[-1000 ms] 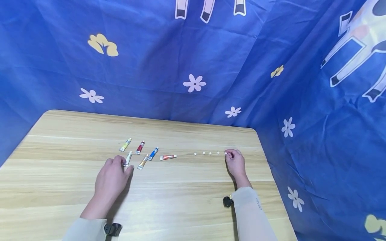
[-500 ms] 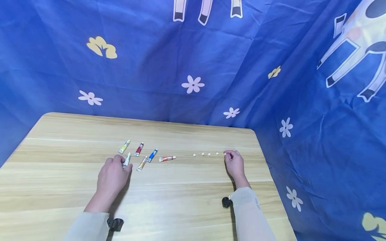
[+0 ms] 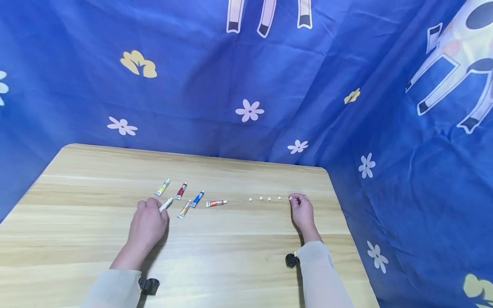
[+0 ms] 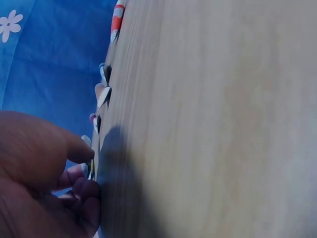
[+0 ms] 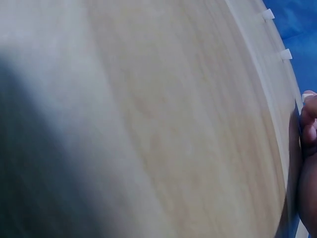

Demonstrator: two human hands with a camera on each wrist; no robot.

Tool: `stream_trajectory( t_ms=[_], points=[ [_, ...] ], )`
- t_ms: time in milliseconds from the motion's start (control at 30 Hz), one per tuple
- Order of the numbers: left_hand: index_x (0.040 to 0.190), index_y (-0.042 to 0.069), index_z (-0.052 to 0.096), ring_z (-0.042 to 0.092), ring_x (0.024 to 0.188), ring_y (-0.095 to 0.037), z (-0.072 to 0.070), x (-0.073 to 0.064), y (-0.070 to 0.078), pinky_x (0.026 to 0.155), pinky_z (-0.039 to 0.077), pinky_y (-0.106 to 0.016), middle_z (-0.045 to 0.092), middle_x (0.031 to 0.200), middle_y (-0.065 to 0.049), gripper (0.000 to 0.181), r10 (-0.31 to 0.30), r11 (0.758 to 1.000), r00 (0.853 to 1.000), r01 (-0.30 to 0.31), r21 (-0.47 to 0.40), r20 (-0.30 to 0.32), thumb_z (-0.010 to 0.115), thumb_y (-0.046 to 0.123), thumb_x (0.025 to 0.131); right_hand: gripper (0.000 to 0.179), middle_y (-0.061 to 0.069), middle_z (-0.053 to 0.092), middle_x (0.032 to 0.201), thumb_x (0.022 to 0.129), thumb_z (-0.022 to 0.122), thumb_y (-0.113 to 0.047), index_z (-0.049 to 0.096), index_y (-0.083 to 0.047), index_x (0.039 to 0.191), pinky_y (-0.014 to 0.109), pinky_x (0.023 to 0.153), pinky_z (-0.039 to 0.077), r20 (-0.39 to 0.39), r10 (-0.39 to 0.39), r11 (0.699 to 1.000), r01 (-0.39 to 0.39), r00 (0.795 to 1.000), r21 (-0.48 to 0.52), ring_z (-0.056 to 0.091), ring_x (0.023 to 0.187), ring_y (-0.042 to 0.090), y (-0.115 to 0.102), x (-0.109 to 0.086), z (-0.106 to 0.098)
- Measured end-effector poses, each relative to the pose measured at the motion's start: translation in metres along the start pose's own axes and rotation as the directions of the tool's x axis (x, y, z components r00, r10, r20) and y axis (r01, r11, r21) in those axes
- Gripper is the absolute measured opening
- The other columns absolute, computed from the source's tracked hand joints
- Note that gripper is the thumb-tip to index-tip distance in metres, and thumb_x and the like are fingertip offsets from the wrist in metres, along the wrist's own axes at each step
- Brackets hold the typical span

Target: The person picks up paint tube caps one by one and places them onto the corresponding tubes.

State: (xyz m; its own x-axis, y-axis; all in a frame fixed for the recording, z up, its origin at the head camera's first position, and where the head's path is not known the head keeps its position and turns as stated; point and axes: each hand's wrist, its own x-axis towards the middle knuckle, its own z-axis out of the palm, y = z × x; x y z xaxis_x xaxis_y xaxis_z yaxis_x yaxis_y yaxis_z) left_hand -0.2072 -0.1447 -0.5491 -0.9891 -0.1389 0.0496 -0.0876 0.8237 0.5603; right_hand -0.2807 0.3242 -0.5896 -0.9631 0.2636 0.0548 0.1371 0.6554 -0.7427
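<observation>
My left hand [image 3: 148,224] pinches a pale paint tube [image 3: 166,204] between thumb and fingers, its capped-end side pointing up and right in the head view. In the left wrist view the thumb and curled fingers hide most of that tube. Just beyond it lie a yellow paint tube [image 3: 163,187], a dark red one [image 3: 181,191], a gold one [image 3: 184,210] and a blue one [image 3: 197,199]. An orange-red tube [image 3: 216,203] lies farther right. On the right, my right hand [image 3: 303,212] pinches a small white cap [image 3: 290,198] at the end of a row of similar caps [image 3: 269,199].
The wooden table [image 3: 231,256] has rounded far corners. A blue patterned cloth [image 3: 192,85] hangs behind it and along its right side. In the right wrist view, two white caps [image 5: 286,54] stand near the right hand.
The pale tube has turned in my left hand and now slants more to the right. My right hand keeps its place at the cap. The head view has shifted slightly.
</observation>
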Motion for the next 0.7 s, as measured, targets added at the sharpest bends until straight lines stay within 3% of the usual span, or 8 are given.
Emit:
stream_trajectory(
  t_ms=[167,267,400,533,633,700],
  points=[
    [0.114,-0.013,0.056,0.053,0.093,-0.043,-0.001,-0.008,0.0,0.067,0.054,-0.052,0.051,0.107,-0.033,0.024,0.01,0.999,1.0,-0.011,-0.047,-0.024,0.051,0.008,0.106,0.02,0.012,0.066,0.115,0.111,0.061,-0.013,0.074,-0.002,0.122,0.022,0.084,0.049,-0.014,0.07,0.99,-0.068,0.997,0.125,0.06,0.103,0.021,0.004,-0.007,-0.008],
    [0.121,-0.013,0.054,0.054,0.096,-0.045,-0.004,-0.013,0.0,0.071,0.056,-0.056,0.049,0.113,-0.035,0.028,-0.008,0.998,1.0,0.007,-0.061,-0.021,0.049,0.011,0.108,0.022,0.013,0.068,0.117,0.111,0.063,-0.016,0.073,-0.002,0.124,0.016,0.081,0.048,-0.031,0.134,0.959,-0.122,0.99,0.254,0.059,0.101,0.014,0.004,-0.008,-0.012],
    [0.124,-0.013,0.052,0.057,0.094,-0.045,-0.011,-0.018,0.001,0.076,0.055,-0.06,0.053,0.112,-0.034,0.03,-0.012,0.996,0.999,0.009,-0.084,-0.044,0.049,0.014,0.11,0.027,0.012,0.072,0.118,0.111,0.063,-0.017,0.07,0.002,0.128,0.011,0.082,0.051,-0.04,0.199,0.891,-0.164,0.979,0.424,0.061,0.098,0.007,0.003,-0.006,-0.015],
    [0.123,-0.013,0.053,0.061,0.093,-0.043,-0.016,-0.024,0.003,0.081,0.054,-0.062,0.058,0.107,-0.031,0.027,0.018,0.991,0.993,-0.034,-0.128,-0.118,0.052,0.01,0.11,0.03,0.007,0.072,0.113,0.11,0.063,-0.013,0.067,0.007,0.131,0.013,0.085,0.056,-0.026,0.24,0.801,-0.182,0.971,0.57,0.064,0.097,0.009,0.003,-0.004,-0.014],
    [0.123,-0.014,0.053,0.061,0.093,-0.04,-0.018,-0.028,0.003,0.081,0.053,-0.06,0.059,0.105,-0.028,0.026,0.032,0.988,0.987,-0.056,-0.146,-0.16,0.055,0.007,0.108,0.033,0.004,0.07,0.11,0.11,0.063,-0.012,0.065,0.009,0.135,0.017,0.088,0.058,-0.021,0.258,0.746,-0.186,0.966,0.639,0.065,0.098,0.011,0.004,-0.006,-0.012],
    [0.123,-0.013,0.054,0.061,0.092,-0.038,-0.02,-0.031,0.003,0.08,0.054,-0.058,0.06,0.105,-0.026,0.025,0.036,0.987,0.986,-0.061,-0.147,-0.165,0.056,0.006,0.108,0.034,0.004,0.07,0.11,0.11,0.062,-0.013,0.064,0.009,0.136,0.019,0.089,0.059,-0.022,0.266,0.726,-0.186,0.964,0.662,0.066,0.097,0.012,0.005,-0.01,-0.011]
  ],
)
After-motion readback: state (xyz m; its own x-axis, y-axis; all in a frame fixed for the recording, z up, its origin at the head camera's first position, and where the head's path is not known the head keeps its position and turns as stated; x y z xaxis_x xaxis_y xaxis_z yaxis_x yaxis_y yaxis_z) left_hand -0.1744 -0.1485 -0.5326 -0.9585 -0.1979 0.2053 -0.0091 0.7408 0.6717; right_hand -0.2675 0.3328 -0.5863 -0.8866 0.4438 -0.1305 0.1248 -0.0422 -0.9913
